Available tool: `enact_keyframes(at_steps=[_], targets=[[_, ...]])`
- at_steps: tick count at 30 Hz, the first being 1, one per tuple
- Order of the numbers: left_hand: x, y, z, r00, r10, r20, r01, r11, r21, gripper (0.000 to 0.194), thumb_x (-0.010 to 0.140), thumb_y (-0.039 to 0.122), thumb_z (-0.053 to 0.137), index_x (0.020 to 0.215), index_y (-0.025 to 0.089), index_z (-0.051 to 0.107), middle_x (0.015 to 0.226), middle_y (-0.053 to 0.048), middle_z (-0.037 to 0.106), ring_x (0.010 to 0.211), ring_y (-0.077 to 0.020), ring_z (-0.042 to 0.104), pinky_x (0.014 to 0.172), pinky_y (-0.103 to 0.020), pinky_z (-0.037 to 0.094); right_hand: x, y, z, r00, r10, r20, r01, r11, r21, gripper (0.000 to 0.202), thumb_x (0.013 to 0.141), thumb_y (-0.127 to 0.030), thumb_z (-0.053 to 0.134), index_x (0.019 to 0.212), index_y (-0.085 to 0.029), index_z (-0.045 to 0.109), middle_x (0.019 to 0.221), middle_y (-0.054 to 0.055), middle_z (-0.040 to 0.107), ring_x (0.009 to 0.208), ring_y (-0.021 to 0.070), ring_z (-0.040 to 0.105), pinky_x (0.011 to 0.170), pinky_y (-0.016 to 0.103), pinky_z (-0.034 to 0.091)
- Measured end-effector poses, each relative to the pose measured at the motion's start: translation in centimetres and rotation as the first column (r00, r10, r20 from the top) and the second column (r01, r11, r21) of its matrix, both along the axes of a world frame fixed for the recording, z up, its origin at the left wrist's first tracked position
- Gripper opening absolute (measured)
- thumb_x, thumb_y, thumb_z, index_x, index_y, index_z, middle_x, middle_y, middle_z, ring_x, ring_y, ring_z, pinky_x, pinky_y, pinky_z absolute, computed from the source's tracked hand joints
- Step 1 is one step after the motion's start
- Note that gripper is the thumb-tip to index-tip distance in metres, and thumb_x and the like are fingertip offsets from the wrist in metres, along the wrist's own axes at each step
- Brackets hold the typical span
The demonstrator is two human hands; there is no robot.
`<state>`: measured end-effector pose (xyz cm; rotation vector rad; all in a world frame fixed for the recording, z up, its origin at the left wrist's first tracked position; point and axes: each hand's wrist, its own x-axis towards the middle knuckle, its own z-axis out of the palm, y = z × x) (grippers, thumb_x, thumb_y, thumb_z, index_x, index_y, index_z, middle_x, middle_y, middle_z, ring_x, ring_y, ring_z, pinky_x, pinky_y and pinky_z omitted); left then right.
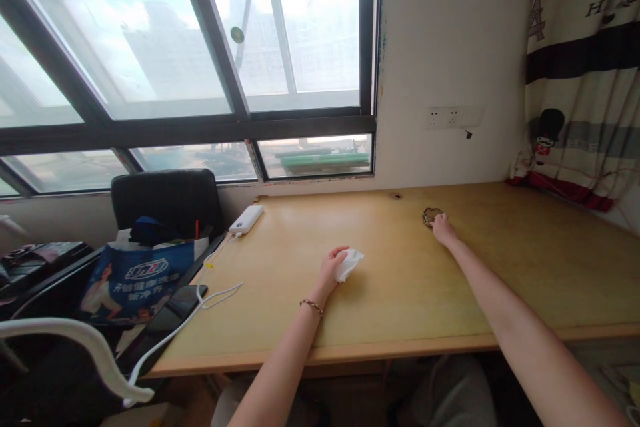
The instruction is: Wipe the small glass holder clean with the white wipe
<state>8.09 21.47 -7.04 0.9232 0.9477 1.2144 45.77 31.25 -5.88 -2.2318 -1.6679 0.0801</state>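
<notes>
My left hand [331, 265] is just above the middle of the desk, its fingers closed on a crumpled white tissue [350, 264]. A bracelet circles that wrist. Farther back and to the right, my right hand [443, 227] reaches out to a small brown object with a dark, uneven rim [430, 213] on the desktop. The fingers are pinched at its near right edge. What kind of thing it is cannot be made out at this size.
The yellowish wooden desk [390, 320] runs along the window wall. On its left edge stands a white power bank [247, 219] with a white cable [220, 295]. A black chair [166, 200] holds a blue bag [145, 277]. At right hangs a patterned curtain [575, 107].
</notes>
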Motion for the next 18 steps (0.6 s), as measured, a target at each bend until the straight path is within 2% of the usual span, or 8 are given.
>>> enact_keyframes(at_steps=[9,18], targets=[[0.2,-0.3,0.5,0.998,0.031,-0.058,-0.031,1.0,0.007,0.032,0.061,0.028,0.063,0.089,0.013,0.059,0.068,-0.004,0.064,0.052,-0.0113,0.055,0.048,-0.021,0.041,1.5,0.8,-0.9,0.995,0.099,0.005,-0.099,0.995,-0.026,0.026,0.085,-0.025,0.036,0.1,-0.006,0.046,0.109,0.018,0.041,0.088,0.0217,0.052,0.076,0.031,0.035],[0.2,-0.4,0.4,0.997,0.031,-0.077,-0.029,0.999,0.024,0.031,0.061,0.027,0.064,0.088,0.014,0.06,0.069,-0.004,0.064,0.052,-0.0116,0.055,0.047,-0.02,0.039,1.1,1.0,-0.8,0.996,0.083,-0.016,-0.084,0.996,-0.025,0.026,0.084,-0.02,0.039,0.102,-0.005,0.047,0.109,0.02,0.041,0.091,0.0219,0.051,0.077,0.031,0.035]])
